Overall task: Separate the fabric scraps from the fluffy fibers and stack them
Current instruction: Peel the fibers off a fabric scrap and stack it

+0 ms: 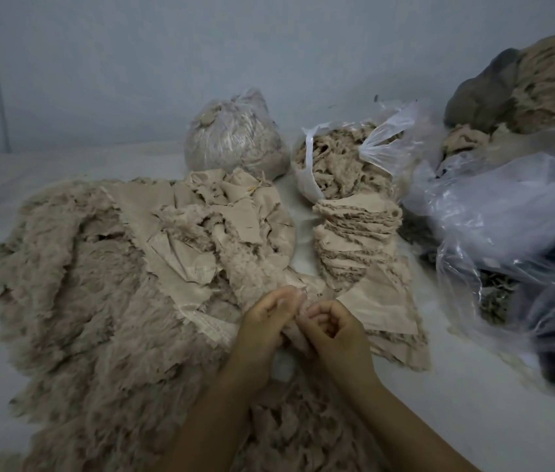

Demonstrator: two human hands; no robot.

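Two hands meet low in the middle of the view, the left hand (pixel 262 321) and right hand (pixel 332 327) both with fingers curled, pinching a small beige fabric scrap (pixel 295 335) between them. The scrap runs lengthwise toward the person, its far end at the fingertips. Left of the hands spreads the pile of fluffy fibers (pixel 75 274) on the white surface (pixel 466 403). Just beyond the right hand stands the stack of scraps (pixel 358 240), its long axis running away from the person. Farther beyond sit a tied bag (pixel 235 141) and an open bag (pixel 347 161).
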